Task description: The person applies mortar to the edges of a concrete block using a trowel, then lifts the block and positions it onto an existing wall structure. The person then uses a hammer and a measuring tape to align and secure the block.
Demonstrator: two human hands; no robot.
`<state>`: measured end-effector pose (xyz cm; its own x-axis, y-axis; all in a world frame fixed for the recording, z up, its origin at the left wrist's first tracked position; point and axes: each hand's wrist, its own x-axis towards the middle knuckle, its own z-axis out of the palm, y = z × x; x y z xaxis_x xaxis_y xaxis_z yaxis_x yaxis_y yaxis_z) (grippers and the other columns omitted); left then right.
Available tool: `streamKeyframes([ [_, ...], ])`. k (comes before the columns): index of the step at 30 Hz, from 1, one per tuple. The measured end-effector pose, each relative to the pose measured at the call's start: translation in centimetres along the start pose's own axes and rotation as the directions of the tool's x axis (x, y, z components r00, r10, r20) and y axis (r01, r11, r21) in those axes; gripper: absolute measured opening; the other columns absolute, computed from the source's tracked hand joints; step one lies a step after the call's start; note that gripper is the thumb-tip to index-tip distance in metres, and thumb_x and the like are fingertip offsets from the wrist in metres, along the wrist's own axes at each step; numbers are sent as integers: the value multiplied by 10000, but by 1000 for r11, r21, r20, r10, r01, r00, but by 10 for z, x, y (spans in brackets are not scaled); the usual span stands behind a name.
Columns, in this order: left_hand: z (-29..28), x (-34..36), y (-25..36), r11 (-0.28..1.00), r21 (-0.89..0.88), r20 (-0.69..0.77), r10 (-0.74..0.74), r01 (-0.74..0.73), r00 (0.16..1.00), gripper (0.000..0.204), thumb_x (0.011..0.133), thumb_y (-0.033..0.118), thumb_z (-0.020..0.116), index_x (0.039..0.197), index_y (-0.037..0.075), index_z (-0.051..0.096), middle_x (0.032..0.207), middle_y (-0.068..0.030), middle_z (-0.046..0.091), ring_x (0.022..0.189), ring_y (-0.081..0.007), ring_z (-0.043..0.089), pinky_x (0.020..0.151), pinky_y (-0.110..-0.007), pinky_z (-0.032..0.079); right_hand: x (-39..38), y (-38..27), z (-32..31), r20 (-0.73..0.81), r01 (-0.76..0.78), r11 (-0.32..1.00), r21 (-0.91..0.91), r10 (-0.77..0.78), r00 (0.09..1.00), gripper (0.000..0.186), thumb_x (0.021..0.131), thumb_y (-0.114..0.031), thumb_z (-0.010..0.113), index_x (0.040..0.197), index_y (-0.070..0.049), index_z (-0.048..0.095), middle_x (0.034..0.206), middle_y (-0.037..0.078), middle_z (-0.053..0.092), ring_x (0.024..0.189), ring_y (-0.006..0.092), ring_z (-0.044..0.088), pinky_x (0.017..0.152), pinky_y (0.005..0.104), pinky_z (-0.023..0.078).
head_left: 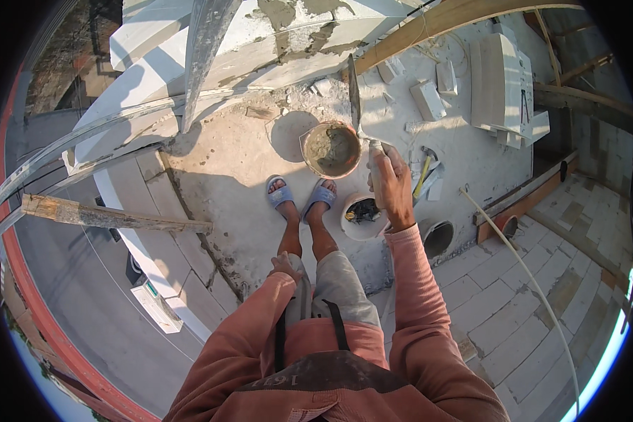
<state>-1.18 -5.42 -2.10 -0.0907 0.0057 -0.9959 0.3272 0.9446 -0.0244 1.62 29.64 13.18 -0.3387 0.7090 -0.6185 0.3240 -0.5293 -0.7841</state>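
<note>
Grey concrete floor (235,158) spreads before me, and beyond it is a white block wall (288,46). On the floor stands a person in grey shorts (344,285). In front of the feet is a round bucket (335,173) holding grey mortar (333,146); nearer, a white bucket (352,230) contains dark items. A yellow-handled hammer (422,177) lies further right. The right hand (395,188) is closed around a trowel (375,145), just beside the mortar bucket. The left hand (284,266), fingers bent, is against the shorts; whether it grips cloth, I cannot tell.
</note>
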Motion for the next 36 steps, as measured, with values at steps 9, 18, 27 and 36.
streamKeyframes([
  [9,1,-1,-3,999,33,15,-10,10,1000,986,837,372,736,1610,219,143,1574,-182,236,1337,-460,495,1085,-516,461,91,-46,-19,484,441,-226,-868,-579,656,260,870,-154,648,1112,-76,594,1079,136,608,1051,317,622,887,446,513],
  [18,7,-1,2,999,25,3,-41,40,999,972,837,387,741,1600,211,164,1552,-180,266,1340,-448,496,1093,-515,458,132,-107,-7,483,285,-400,-871,-597,641,282,869,-112,604,1149,-120,647,1045,54,651,1063,272,608,863,466,498],
  [27,6,0,8,997,54,5,-54,53,999,966,840,402,744,1594,211,171,1544,-173,272,1353,-441,484,1095,-524,455,97,-132,-30,449,328,-308,-893,-649,614,328,880,-175,652,1205,-131,641,1041,77,662,1032,310,638,848,479,541],
  [36,3,-3,5,999,25,-20,-36,36,999,968,815,356,759,1592,180,207,1534,-197,292,1308,-457,521,1088,-533,449,70,-111,-51,389,368,-177,-913,-653,649,358,911,-245,675,1230,-84,635,1068,113,665,998,343,645,844,456,550],
])
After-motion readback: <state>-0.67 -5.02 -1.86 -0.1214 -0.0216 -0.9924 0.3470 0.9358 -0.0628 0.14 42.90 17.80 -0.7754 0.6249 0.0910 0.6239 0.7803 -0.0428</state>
